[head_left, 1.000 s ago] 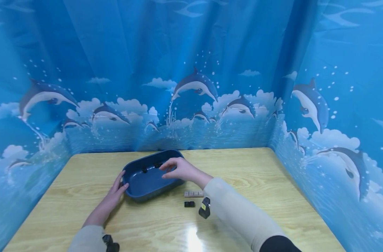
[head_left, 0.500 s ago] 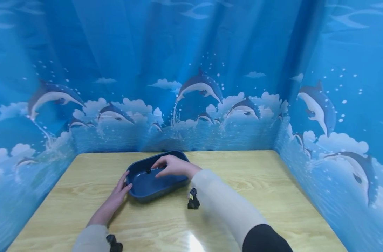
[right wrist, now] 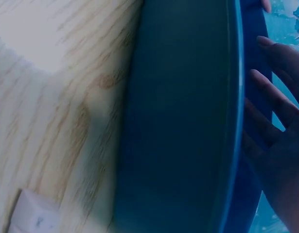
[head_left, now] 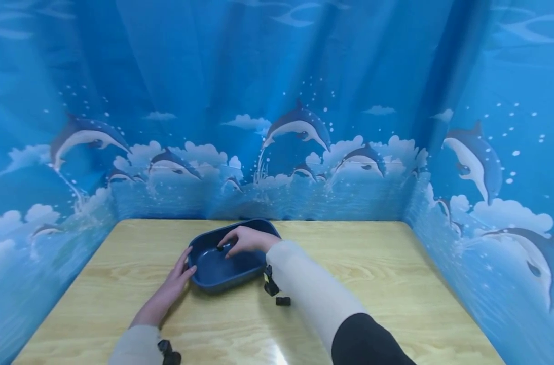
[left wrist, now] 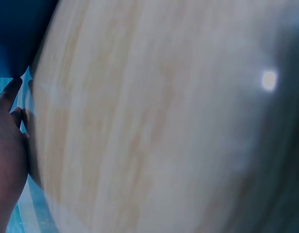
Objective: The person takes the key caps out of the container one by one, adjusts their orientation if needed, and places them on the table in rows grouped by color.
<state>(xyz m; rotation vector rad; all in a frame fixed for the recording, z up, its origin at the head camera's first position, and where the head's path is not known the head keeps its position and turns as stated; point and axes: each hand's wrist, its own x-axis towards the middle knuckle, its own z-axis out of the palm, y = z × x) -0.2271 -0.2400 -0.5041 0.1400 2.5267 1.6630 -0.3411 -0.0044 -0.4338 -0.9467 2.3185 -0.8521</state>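
A dark blue plastic basin (head_left: 215, 285) rests on the table, its right part behind my right hand. My left hand (head_left: 177, 278) touches the basin's left end, its fingers and thumb spread along the rim. My right hand (head_left: 246, 240) reaches over the basin, thumb and forefinger apart. Right by its forefinger tip is a small black keycap (head_left: 220, 248) on the basin floor; a second dark piece (head_left: 233, 240) is partly hidden behind that hand. In the right wrist view the fingers (right wrist: 275, 97) are spread past the basin's rim.
Two small black keycaps (head_left: 283, 301) lie side by side on the wooden table (head_left: 377, 268), near the right sleeve. A pale keycap (right wrist: 35, 213) shows on the table in the right wrist view. A blue dolphin-print curtain (head_left: 240, 91) surrounds the table.
My right hand has moved lower into the basin, towards the black keycap. The row of pale keycaps on the table is now hidden by the right sleeve. My left hand keeps its place on the basin.
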